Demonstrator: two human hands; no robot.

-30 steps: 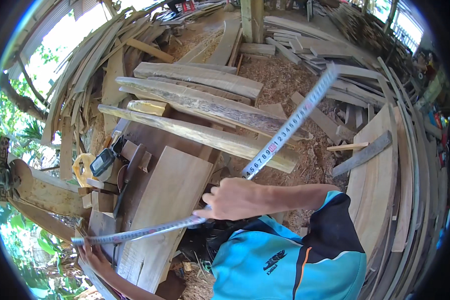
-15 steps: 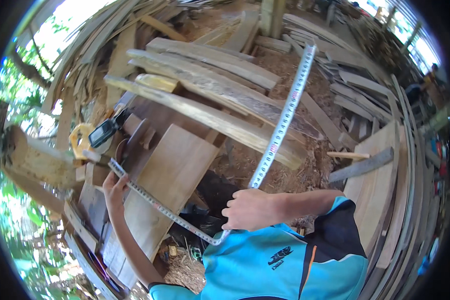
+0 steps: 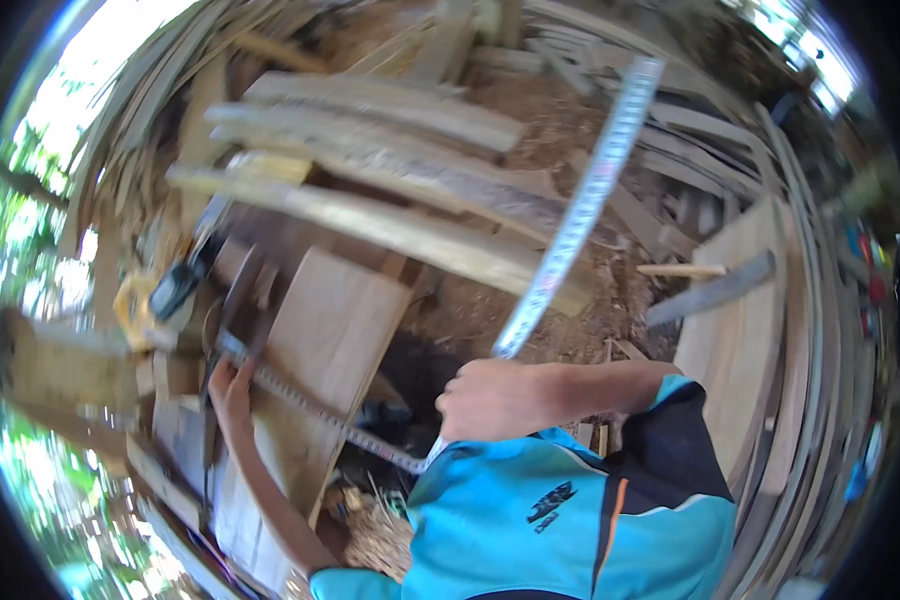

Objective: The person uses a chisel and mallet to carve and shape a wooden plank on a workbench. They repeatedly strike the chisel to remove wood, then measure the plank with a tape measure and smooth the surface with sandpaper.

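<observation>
A white metal measuring tape (image 3: 580, 215) runs through both my hands. My right hand (image 3: 490, 400) is closed around it in front of my chest, and a long stiff length slants up and away to the far right. From that hand the tape bends at my blue shirt and runs back left to my left hand (image 3: 232, 395), whose fingers pinch it near one end. This stretch passes over a wide pale wooden board (image 3: 335, 310). Past my left fingers stands a dark, curved metal part (image 3: 242, 300); motion blurs the detail.
Several rough planks (image 3: 370, 215) lie across the far side. A black device (image 3: 175, 290) and a yellow object (image 3: 132, 310) sit at the left. Long boards (image 3: 720, 345) lean at the right, with a grey wood piece (image 3: 710, 290) on them. Sawdust (image 3: 540, 110) covers the ground.
The view has turned, so the planks and board sit farther left. The tape's free far end has swung to the right and up. Both hands keep hold of the tape.
</observation>
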